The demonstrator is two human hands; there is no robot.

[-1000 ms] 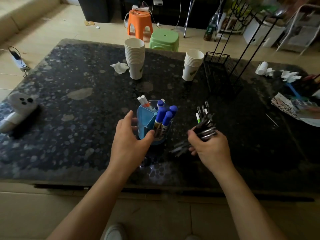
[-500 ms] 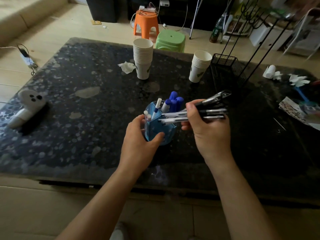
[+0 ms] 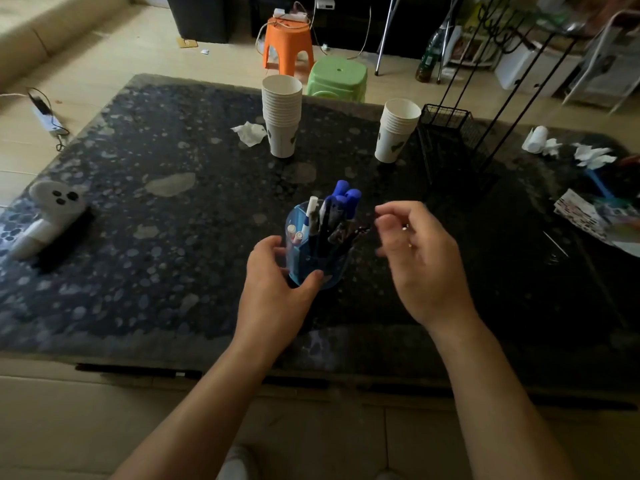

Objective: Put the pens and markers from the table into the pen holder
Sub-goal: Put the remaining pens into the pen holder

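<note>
Steadying the translucent blue plastic pen holder (image 3: 313,261) from the near-left side, the left hand (image 3: 277,289) wraps it with thumb across the front and fingers round the far-left wall, so the holder stands upright on the dark speckled stone table (image 3: 138,237). Just to the right of the holder, the right hand (image 3: 420,261) hangs loosely open above the table, fingers curled and spread, gripping nothing that can be made out. Between that hand and the holder's rim, a bunch of dark pens (image 3: 341,235) sits in the holder leaning rightward, their upper ends tilted toward the right hand's fingertips (image 3: 382,214) and very near them, though whether they touch is unclear. Behind these, blue-capped markers (image 3: 344,199) and a white pen (image 3: 310,213) stand more nearly upright in the far compartments. Judging by this, the right hand is the nearer one for nudging the slanted pens upright, their long axes running from low-left to high-right. No loose pen shows clearly on the table. Farther back stand two stacks of white paper cups (image 3: 282,116) and a black wire basket (image 3: 446,133).
</note>
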